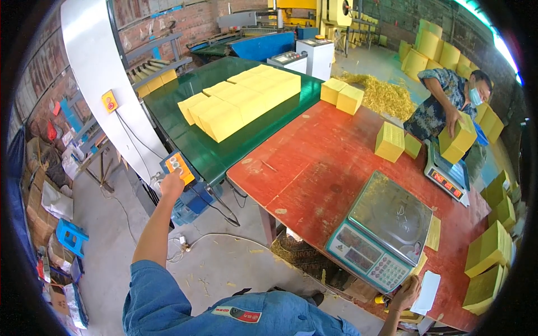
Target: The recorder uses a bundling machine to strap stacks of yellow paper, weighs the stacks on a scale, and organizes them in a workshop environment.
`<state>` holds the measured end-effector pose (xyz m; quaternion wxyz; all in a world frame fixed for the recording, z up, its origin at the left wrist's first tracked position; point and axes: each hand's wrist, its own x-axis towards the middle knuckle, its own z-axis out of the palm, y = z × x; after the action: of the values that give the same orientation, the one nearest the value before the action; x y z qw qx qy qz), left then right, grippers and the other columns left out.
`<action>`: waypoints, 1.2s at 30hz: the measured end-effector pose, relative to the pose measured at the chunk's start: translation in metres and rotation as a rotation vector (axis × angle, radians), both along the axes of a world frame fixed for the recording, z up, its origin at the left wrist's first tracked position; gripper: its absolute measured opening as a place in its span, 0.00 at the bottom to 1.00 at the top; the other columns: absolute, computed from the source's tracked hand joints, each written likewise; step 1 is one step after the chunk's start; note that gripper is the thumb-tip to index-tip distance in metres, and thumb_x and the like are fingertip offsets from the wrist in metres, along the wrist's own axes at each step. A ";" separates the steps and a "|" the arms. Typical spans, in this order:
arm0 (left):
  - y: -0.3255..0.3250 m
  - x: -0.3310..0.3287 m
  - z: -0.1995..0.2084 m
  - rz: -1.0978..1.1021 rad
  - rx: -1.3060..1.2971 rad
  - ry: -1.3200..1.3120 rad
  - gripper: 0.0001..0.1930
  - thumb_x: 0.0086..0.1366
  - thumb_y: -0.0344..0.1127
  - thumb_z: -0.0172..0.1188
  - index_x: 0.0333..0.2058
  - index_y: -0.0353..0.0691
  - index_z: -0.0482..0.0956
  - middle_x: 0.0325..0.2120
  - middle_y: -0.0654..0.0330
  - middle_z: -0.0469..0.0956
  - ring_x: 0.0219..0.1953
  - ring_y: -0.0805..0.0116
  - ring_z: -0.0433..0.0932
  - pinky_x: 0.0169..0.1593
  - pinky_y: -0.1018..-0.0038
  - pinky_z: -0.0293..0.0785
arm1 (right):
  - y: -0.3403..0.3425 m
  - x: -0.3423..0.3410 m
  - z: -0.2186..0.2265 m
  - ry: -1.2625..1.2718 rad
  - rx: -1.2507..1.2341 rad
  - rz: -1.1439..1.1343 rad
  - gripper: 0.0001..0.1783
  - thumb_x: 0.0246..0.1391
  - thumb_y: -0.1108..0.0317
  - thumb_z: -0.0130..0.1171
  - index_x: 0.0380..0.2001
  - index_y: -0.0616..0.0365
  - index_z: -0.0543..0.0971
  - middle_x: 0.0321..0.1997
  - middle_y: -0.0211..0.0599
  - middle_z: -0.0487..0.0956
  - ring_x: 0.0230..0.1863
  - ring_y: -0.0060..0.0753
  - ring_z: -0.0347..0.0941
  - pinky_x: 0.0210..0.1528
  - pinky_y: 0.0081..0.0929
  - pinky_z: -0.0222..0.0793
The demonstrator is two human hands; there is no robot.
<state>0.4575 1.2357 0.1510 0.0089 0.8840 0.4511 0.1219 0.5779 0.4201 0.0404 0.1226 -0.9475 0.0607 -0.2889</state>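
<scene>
My left hand (171, 185) reaches to an orange control box (179, 166) with round buttons, a finger extended against it; the hand holds nothing. My right hand (407, 293) is at the near table edge, beside the front corner of a digital scale (389, 215) with a steel pan and keypad. Its fingers are bent together, and whatever they hold, if anything, is hidden. Yellow paper (433, 233) sticks out beside the scale, and a white sheet (426, 292) lies right of that hand. On the green conveyor belt (168, 106) stand yellow paper stacks (241, 98) in a block.
Across the red table (297, 168), a masked co-worker (448, 95) holds a yellow stack (458, 138) over a second scale (446, 172). More yellow stacks (389, 141) stand on the table and at its right. A white machine column (95, 61) rises at left, near a blue stool (72, 237).
</scene>
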 end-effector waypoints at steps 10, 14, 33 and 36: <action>0.004 0.000 -0.005 0.000 0.029 -0.019 0.21 0.55 0.31 0.54 0.50 0.48 0.77 0.37 0.46 0.81 0.40 0.47 0.81 0.44 0.54 0.75 | 0.003 0.000 0.001 -0.016 0.005 -0.007 0.11 0.59 0.69 0.50 0.43 0.57 0.75 0.52 0.39 0.77 0.53 0.47 0.70 0.55 0.41 0.63; 0.002 0.002 -0.002 0.012 0.029 -0.008 0.20 0.55 0.31 0.54 0.49 0.47 0.77 0.36 0.46 0.81 0.40 0.47 0.80 0.43 0.53 0.75 | 0.005 -0.001 0.006 0.052 0.046 -0.010 0.15 0.55 0.69 0.50 0.46 0.60 0.75 0.53 0.42 0.76 0.56 0.49 0.69 0.59 0.41 0.61; -0.003 0.001 0.001 -0.019 0.062 0.019 0.17 0.58 0.32 0.52 0.48 0.45 0.77 0.35 0.45 0.81 0.39 0.46 0.81 0.42 0.51 0.76 | 0.004 -0.002 0.005 0.025 0.013 -0.015 0.14 0.56 0.71 0.50 0.46 0.58 0.75 0.53 0.41 0.76 0.56 0.49 0.69 0.58 0.41 0.62; 0.000 0.000 -0.002 -0.051 0.092 0.001 0.17 0.58 0.32 0.52 0.48 0.45 0.76 0.35 0.45 0.81 0.39 0.45 0.81 0.42 0.51 0.76 | 0.006 -0.002 0.007 0.016 0.036 0.002 0.14 0.55 0.70 0.50 0.45 0.58 0.76 0.53 0.40 0.76 0.56 0.48 0.69 0.59 0.41 0.60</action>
<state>0.4571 1.2356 0.1493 -0.0288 0.8948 0.4225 0.1415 0.5756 0.4264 0.0476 0.1396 -0.9475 0.0661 -0.2801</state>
